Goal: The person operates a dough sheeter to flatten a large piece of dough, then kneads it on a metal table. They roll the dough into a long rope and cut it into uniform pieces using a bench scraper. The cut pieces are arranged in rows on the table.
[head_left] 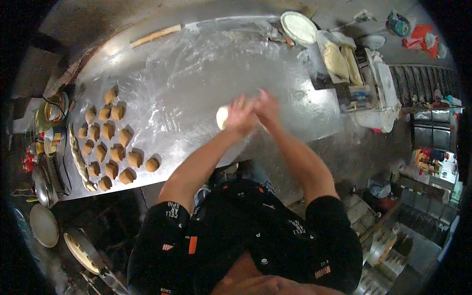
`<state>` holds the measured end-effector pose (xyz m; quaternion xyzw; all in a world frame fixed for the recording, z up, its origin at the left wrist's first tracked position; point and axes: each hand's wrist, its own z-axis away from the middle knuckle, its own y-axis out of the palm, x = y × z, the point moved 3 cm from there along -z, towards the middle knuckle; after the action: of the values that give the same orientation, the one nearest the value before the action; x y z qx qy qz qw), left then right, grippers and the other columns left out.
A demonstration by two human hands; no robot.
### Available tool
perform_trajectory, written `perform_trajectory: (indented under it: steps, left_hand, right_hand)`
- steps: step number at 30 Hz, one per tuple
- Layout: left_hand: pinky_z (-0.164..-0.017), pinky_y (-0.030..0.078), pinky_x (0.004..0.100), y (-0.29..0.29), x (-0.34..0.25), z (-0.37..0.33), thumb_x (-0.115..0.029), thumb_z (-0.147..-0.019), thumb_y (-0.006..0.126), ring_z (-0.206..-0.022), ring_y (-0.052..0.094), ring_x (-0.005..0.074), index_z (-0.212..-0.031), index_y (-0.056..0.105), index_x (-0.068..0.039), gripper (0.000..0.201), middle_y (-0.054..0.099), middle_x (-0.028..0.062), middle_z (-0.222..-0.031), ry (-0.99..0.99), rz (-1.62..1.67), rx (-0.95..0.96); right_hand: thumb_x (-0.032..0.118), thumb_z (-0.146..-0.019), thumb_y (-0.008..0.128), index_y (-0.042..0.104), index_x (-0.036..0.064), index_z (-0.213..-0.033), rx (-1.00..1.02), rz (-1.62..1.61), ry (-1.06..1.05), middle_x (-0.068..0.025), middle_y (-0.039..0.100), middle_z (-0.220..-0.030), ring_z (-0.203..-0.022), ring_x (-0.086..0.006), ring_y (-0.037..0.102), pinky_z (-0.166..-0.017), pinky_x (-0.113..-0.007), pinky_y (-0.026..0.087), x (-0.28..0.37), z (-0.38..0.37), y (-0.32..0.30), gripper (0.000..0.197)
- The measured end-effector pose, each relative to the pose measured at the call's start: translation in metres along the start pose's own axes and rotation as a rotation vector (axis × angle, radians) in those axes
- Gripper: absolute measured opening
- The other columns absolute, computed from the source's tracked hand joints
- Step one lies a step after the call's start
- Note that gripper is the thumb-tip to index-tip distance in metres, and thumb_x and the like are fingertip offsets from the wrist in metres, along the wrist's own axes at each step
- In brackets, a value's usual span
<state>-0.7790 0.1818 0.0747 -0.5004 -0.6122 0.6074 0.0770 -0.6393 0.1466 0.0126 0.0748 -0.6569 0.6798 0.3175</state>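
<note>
My left hand [240,117] is at the middle of the floured metal worktop [196,78], close against a piece of white dough [222,117]. Part of the dough shows past the hand's left side; the rest is hidden under or behind it. Right beside it is my right hand [267,109], the two hands touching or nearly so. Motion smears the fingers of both, so their grip is unclear. Several brown dough pieces [117,153] lie in loose rows on the left part of the worktop. A long pale dough strip [78,158] stretches along the left edge.
A wooden stick [155,36] rests along the far edge. At the far right stand a round bowl of white powder [299,28] and a tray with pale yellow folded pieces [336,61]. A white tub [374,119] borders the right side; a round pan [81,251] is at lower left.
</note>
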Motion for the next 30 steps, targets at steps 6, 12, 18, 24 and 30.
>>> perform_trajectory:
  steps: [6, 12, 18, 24, 30]
  left_hand:
    - [-0.101, 0.040, 0.0478, -0.008, 0.006, 0.021, -0.028, -0.087, 0.058, -0.121, 0.053, 0.0331, -0.129, 0.057, -0.010, 0.046, 0.059, 0.0107, -0.129, 0.023, 0.121, -0.277]
    - [-0.096, 0.043, 0.0453, -0.001, 0.046, -0.052, -0.028, -0.087, 0.058, -0.112, 0.058, 0.0301, -0.126, 0.063, -0.016, 0.040, 0.062, 0.0094, -0.122, -0.191, 0.081, -0.157]
    - [-0.116, 0.022, 0.0566, -0.039, 0.074, 0.000, -0.045, -0.085, 0.060, -0.139, 0.034, 0.0412, -0.138, 0.052, -0.009, 0.065, 0.041, 0.0213, -0.148, 0.085, 0.157, 0.141]
    - [-0.116, 0.012, 0.0648, -0.038, 0.048, 0.041, -0.056, -0.077, 0.066, -0.142, 0.023, 0.0508, -0.142, 0.043, 0.004, 0.091, 0.039, 0.0316, -0.144, 0.250, -0.215, 0.554]
    - [-0.111, 0.017, 0.0675, -0.003, 0.050, 0.026, -0.057, -0.070, 0.069, -0.138, 0.023, 0.0540, -0.139, 0.043, 0.008, 0.098, 0.034, 0.0354, -0.142, 0.029, -0.249, 0.526]
  right_hand:
    - [0.023, -0.087, 0.059, 0.060, 0.0166, -0.123, -0.211, 0.426, -0.360, -0.0064, 0.062, -0.121, -0.119, -0.0302, 0.052, -0.106, -0.044, 0.035, 0.076, 0.024, 0.035, 0.036]
    - [0.023, -0.085, 0.061, 0.060, 0.0158, -0.122, -0.047, 0.471, -0.518, -0.0076, 0.061, -0.124, -0.122, -0.0315, 0.050, -0.109, -0.045, 0.032, 0.060, -0.065, 0.029, 0.038]
    - [0.032, -0.089, 0.057, 0.057, 0.0154, -0.131, -0.237, -0.425, -0.220, -0.0171, 0.054, -0.134, -0.132, -0.0395, 0.042, -0.115, -0.052, 0.025, 0.043, -0.079, -0.037, 0.046]
    - [0.044, -0.091, 0.052, 0.061, 0.0077, -0.121, -0.217, 0.354, -0.190, -0.0195, 0.053, -0.134, -0.125, -0.0447, 0.047, -0.107, -0.062, 0.030, 0.076, -0.041, 0.020, 0.047]
    - [0.044, -0.085, 0.061, 0.067, 0.0053, -0.106, -0.273, 0.298, -0.314, -0.0175, 0.062, -0.119, -0.116, -0.0416, 0.055, -0.101, -0.063, 0.036, 0.079, -0.092, 0.025, 0.045]
